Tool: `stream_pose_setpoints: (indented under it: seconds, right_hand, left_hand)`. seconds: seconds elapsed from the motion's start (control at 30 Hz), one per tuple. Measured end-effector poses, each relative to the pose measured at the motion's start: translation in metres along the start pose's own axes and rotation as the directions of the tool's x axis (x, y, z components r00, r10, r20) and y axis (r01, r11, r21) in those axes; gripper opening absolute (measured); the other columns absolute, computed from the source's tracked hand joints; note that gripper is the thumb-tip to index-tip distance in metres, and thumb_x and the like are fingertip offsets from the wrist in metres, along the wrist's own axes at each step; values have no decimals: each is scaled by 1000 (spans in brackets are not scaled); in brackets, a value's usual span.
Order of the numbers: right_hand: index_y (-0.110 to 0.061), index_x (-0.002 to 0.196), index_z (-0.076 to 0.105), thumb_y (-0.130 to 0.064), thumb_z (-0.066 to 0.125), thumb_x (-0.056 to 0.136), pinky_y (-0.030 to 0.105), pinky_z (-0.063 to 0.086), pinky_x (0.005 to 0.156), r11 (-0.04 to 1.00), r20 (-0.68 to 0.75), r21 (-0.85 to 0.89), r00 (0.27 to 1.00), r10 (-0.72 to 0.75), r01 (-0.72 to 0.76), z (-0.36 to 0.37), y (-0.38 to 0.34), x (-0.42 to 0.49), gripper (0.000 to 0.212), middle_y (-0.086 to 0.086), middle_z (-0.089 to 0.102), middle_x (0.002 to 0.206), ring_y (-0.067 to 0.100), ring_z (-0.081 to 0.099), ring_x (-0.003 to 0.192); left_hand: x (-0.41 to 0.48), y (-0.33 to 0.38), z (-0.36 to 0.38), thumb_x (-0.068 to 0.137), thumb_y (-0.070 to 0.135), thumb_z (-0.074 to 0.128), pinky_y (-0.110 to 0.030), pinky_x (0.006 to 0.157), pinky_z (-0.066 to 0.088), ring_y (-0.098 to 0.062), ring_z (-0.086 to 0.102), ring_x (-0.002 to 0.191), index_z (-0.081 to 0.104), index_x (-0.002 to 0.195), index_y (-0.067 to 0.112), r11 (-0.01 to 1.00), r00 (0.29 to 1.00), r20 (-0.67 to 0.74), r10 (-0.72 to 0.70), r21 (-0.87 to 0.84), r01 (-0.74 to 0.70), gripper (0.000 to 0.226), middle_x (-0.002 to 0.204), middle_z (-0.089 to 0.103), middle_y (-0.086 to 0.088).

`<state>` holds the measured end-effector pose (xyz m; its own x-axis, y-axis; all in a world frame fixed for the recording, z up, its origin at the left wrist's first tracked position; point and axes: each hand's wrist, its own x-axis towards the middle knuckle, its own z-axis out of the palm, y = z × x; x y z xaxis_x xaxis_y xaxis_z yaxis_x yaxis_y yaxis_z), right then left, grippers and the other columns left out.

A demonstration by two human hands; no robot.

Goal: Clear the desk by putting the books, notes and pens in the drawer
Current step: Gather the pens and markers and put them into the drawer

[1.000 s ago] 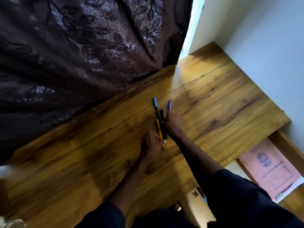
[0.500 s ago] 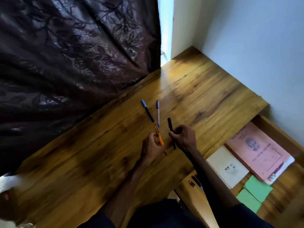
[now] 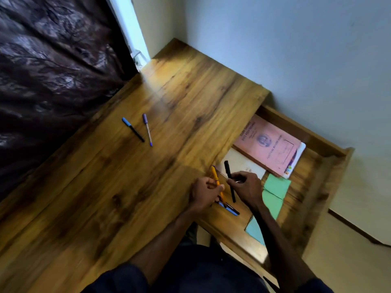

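Orange pen (image 3: 215, 175) slim and bright; black pen (image 3: 227, 169) wholly dark, both gripped

L hand (image 3: 204, 192) w/ orange pen (image 3: 215, 176) and R hand (image 3: 246, 188) w/ black pen (image 3: 228, 169) are now over the drawer (image 3: 330, 157) edge, away from mid-bench (image 3: 105, 187); blue-cap pen (image 3: 132, 129) and purple pen (image 3: 147, 129) now lie apart.

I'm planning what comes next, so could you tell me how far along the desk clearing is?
Done: the pink book, white book and green notes lie in the open drawer.
In hand: the left hand holds an orange pen, the right hand a black pen.
Left: the blue-capped pen and purple-capped pen on the desk.
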<state>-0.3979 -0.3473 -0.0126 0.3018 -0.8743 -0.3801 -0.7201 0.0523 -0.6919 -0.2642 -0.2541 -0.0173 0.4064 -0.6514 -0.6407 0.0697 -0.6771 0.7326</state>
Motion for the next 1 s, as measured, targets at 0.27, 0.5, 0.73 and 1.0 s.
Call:
stream_pose_setpoints:
  seconds: [0.27,0.5,0.73,1.0]
  right_hand:
    - [-15,86,78,-16,83,79,6,42,52,990,140,-3,980,142,-143,-4,64,-15,8,-4,72,72,-1,65,63]
    - [-13,82,76,-9,85,75,6,43,49,993,202,6,972,116,-120,14,90,-4,12,-5,71,68,-3,64,56]
    - [-9,91,76,-9,83,76,11,43,45,994,244,-39,964,106,-99,28,113,11,17,1,73,74,-4,62,48]
    - [-19,97,78,-21,79,81,20,41,58,957,319,-272,948,-5,97,35,138,19,16,-5,73,83,8,63,69]
  left_hand:
    - [19,-25,63,84,4,79,-27,61,63,-23,73,66,58,80,0,874,937,102,-334,-340,348,22,87,70,-20]
    - [35,-44,75,89,3,73,-18,48,56,-11,67,54,62,85,0,848,906,68,-417,-329,415,12,82,69,-15]
    - [39,-51,72,98,10,63,-19,53,59,-14,72,61,64,102,-8,823,889,142,-436,-338,457,19,102,71,-22]
    - [36,-62,63,100,1,55,-19,54,60,-19,71,62,62,113,-9,885,899,37,-436,-162,436,18,105,73,-22]
